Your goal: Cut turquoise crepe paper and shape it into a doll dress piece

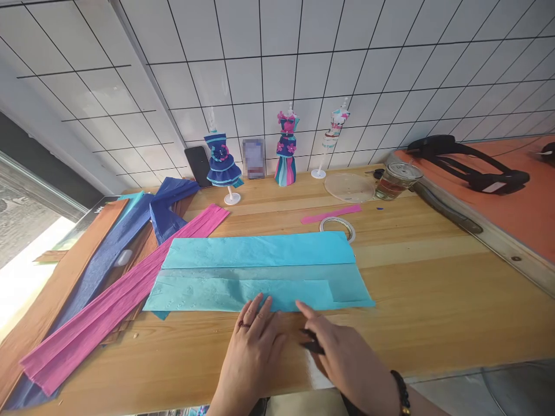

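Note:
A folded sheet of turquoise crepe paper [260, 249] lies crosswise in front of me, its layers overlapping in long strips. My left hand [255, 346] rests with outstretched fingers on its near edge; a ring is on one finger. To the right, the index finger of my right hand [342, 352] points forward and touches the same edge. The other fingers of that hand are curled around a small black tool [313, 342], blurred and partly hidden, so its kind is unclear. A beaded bracelet [401, 393] circles the right wrist.
Pink [125, 294], blue [173, 199] and orange-brown [65, 294] crepe strips pile up at left. Behind the sheet lie a tape roll [351, 231] and pink strip [332, 214]. Three dressed mini mannequins [287, 144], a phone [198, 166] and a glass jar [396, 180] stand near the tiled wall.

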A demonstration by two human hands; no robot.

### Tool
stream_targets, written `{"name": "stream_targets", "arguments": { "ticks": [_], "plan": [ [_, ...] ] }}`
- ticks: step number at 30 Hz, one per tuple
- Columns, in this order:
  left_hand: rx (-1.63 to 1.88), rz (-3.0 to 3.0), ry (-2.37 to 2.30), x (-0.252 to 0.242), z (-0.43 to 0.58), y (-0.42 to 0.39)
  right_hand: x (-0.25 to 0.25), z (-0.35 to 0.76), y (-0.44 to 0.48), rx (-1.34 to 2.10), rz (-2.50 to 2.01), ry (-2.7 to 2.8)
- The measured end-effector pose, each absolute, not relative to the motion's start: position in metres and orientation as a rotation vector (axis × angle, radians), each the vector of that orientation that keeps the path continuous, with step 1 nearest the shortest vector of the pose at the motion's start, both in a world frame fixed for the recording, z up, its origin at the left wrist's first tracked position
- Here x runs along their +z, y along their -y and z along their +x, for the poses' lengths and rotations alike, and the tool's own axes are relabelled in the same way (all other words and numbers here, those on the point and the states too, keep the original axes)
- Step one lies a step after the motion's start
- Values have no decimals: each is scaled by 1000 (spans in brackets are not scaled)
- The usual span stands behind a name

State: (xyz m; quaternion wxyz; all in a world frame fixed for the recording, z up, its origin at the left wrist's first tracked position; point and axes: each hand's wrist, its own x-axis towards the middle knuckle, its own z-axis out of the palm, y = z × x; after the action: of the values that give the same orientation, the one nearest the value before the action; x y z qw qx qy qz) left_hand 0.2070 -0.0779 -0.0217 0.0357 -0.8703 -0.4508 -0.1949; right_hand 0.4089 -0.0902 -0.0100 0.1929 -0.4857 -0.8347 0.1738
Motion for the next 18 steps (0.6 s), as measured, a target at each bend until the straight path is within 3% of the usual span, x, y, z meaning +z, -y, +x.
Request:
{"name": "stream_targets", "arguments": {
  "ticks": [18],
  "plan": [
    [-660,-2667,1428,-23,208,79,-11,396,99,292,-1369,2557]
  ]
}}
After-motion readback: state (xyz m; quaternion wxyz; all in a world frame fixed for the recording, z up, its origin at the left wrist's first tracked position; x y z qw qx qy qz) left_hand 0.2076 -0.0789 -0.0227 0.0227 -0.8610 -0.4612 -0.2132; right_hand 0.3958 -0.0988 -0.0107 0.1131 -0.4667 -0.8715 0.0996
